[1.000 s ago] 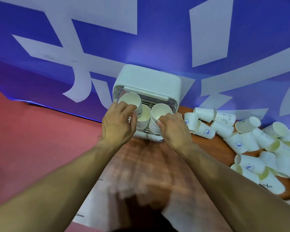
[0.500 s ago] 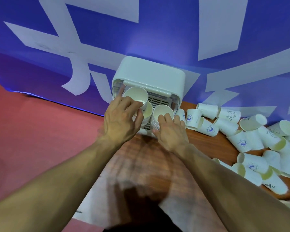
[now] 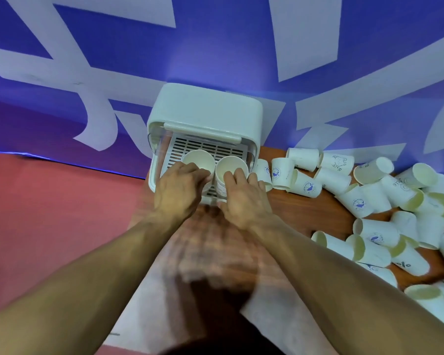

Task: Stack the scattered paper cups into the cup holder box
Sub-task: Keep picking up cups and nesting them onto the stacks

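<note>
Left grip [image 3: 180,190] clasps the left stack of white paper cups [image 3: 199,160], right grip [image 3: 244,201] the right stack [image 3: 232,166], both inside the white plastic box [image 3: 205,119]; many loose cups [image 3: 359,203] lie right, unstacked.

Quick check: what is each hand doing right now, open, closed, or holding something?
Left hand: closed, fingers curled round the left cup stack.
Right hand: closed, gripping the right cup stack.

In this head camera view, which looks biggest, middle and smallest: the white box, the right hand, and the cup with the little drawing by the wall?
1. white box
2. right hand, though it sits nearer the camera, which enlarges it
3. cup with the drawing
</note>
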Motion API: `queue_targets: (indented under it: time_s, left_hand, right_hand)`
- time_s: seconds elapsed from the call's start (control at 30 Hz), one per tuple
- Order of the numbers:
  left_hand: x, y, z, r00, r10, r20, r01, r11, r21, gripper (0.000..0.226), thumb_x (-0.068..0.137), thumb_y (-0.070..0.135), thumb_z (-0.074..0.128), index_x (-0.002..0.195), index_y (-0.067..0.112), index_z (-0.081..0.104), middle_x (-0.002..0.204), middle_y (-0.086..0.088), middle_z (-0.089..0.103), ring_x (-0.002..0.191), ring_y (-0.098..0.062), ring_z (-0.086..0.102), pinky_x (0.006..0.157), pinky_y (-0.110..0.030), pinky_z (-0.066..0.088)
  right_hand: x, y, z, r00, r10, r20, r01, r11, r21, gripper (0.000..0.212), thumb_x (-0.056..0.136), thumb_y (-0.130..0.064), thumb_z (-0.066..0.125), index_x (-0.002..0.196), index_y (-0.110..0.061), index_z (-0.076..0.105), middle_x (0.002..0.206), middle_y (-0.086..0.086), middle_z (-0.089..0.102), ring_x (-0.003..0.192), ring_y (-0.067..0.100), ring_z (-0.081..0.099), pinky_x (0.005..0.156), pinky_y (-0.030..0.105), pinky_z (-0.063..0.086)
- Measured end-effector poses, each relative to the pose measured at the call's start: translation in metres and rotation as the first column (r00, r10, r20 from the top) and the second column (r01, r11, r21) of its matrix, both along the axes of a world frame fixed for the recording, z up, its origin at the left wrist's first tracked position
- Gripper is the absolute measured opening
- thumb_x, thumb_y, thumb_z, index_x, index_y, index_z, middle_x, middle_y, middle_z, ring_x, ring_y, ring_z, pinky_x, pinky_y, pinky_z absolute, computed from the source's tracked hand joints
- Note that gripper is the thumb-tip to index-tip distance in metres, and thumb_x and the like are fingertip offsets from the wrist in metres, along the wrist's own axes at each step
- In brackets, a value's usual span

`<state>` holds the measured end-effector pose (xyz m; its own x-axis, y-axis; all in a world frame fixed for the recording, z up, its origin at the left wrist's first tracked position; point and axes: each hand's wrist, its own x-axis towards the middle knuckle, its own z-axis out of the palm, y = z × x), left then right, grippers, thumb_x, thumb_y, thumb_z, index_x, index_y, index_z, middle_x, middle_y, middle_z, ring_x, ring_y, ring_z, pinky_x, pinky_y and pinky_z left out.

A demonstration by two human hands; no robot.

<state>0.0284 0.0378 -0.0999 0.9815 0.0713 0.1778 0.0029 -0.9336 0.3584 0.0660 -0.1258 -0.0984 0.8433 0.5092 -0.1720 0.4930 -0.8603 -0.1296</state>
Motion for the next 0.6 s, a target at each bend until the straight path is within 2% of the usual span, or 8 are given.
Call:
queue_targets:
  time_s: [0.07, 0.13, 0.23, 0.33, 0.4, 0.47, 0.53, 0.6]
  left_hand:
    - [0.004, 0.0, -0.003, 0.998, 0.025, -0.049, -0.025, 1.0, 0.003, 0.035, 0.097, 0.038, 0.043, 0.082, 0.02, 0.069, 0.075, 0.003, 0.061, 0.078, -0.025, 0.053, 0.059, -0.033, 0.042]
    - [0.007, 0.0, -0.004, 0.996, 0.031, -0.081, -0.029, 0.999, 0.027, 0.037, 0.097, 0.036, 0.042, 0.077, 0.02, 0.069, 0.07, 0.003, 0.059, 0.082, -0.027, 0.056, 0.073, -0.04, 0.048]
    - [0.012, -0.002, -0.003, 0.997, 0.0, -0.082, 0.009, 0.994, 0.112, 0.039, 0.095, 0.032, 0.042, 0.074, 0.019, 0.072, 0.065, 0.0, 0.06, 0.081, -0.031, 0.061, 0.094, -0.044, 0.034]
    - [0.013, -0.002, -0.003, 0.997, -0.009, -0.081, 0.022, 0.988, 0.152, 0.037, 0.096, 0.031, 0.044, 0.076, 0.019, 0.072, 0.067, -0.001, 0.062, 0.081, -0.031, 0.062, 0.098, -0.042, 0.028]
    - [0.009, -0.002, -0.005, 0.997, 0.002, -0.076, 0.01, 0.988, 0.157, 0.027, 0.097, 0.033, 0.05, 0.091, 0.021, 0.073, 0.083, 0.0, 0.067, 0.096, -0.032, 0.06, 0.101, -0.043, 0.029]
    - [0.003, -0.005, 0.0, 1.0, 0.022, 0.005, -0.023, 0.992, 0.123, 0.025, 0.092, 0.039, 0.061, 0.109, 0.022, 0.069, 0.102, -0.001, 0.066, 0.111, -0.034, 0.054, 0.098, -0.044, 0.036]
    - [-0.001, -0.011, 0.01, 0.993, 0.044, 0.106, -0.054, 0.994, 0.09, 0.035, 0.089, 0.044, 0.064, 0.115, 0.022, 0.066, 0.11, -0.002, 0.062, 0.112, -0.032, 0.052, 0.091, -0.043, 0.039]
    - [-0.001, -0.02, 0.021, 0.983, 0.023, 0.185, -0.041, 0.994, 0.098, 0.037, 0.088, 0.046, 0.063, 0.116, 0.022, 0.065, 0.112, -0.002, 0.061, 0.109, -0.029, 0.052, 0.093, -0.041, 0.038]
  right_hand:
    - [0.001, 0.001, -0.001, 1.0, -0.005, -0.001, 0.005, 1.0, 0.012, 0.055, 0.083, -0.044, 0.063, 0.124, -0.018, 0.037, 0.123, 0.004, 0.04, 0.103, 0.03, 0.041, 0.083, 0.04, 0.035]
    - [0.001, 0.002, -0.001, 1.0, -0.007, 0.003, 0.007, 1.0, 0.023, 0.054, 0.082, -0.041, 0.064, 0.123, -0.019, 0.037, 0.122, 0.004, 0.04, 0.102, 0.03, 0.041, 0.083, 0.04, 0.036]
    - [0.0, 0.001, -0.003, 1.0, -0.011, 0.004, 0.01, 1.0, 0.029, 0.055, 0.08, -0.04, 0.066, 0.123, -0.019, 0.037, 0.12, 0.004, 0.04, 0.1, 0.029, 0.041, 0.082, 0.04, 0.037]
    - [0.0, 0.001, -0.002, 1.0, 0.001, 0.02, -0.001, 1.0, 0.007, 0.056, 0.08, -0.041, 0.066, 0.123, -0.019, 0.038, 0.122, 0.005, 0.04, 0.1, 0.03, 0.041, 0.081, 0.04, 0.036]
    - [0.0, 0.0, 0.001, 0.999, 0.005, 0.033, -0.005, 1.0, -0.009, 0.059, 0.078, -0.041, 0.066, 0.126, -0.019, 0.038, 0.127, 0.006, 0.039, 0.104, 0.032, 0.041, 0.083, 0.04, 0.035]
    - [-0.006, -0.004, 0.007, 0.997, -0.029, 0.067, 0.028, 1.0, 0.012, 0.064, 0.076, -0.04, 0.067, 0.129, -0.02, 0.038, 0.133, 0.007, 0.035, 0.106, 0.032, 0.04, 0.085, 0.04, 0.037]
    - [-0.017, -0.011, 0.014, 0.989, -0.078, 0.129, 0.067, 0.994, 0.092, 0.063, 0.075, -0.038, 0.068, 0.129, -0.02, 0.04, 0.131, 0.007, 0.037, 0.102, 0.03, 0.042, 0.082, 0.04, 0.04]
    - [-0.027, -0.024, 0.021, 0.976, -0.126, 0.178, 0.094, 0.98, 0.176, 0.059, 0.074, -0.034, 0.068, 0.126, -0.018, 0.045, 0.126, 0.005, 0.041, 0.096, 0.028, 0.043, 0.08, 0.039, 0.043]
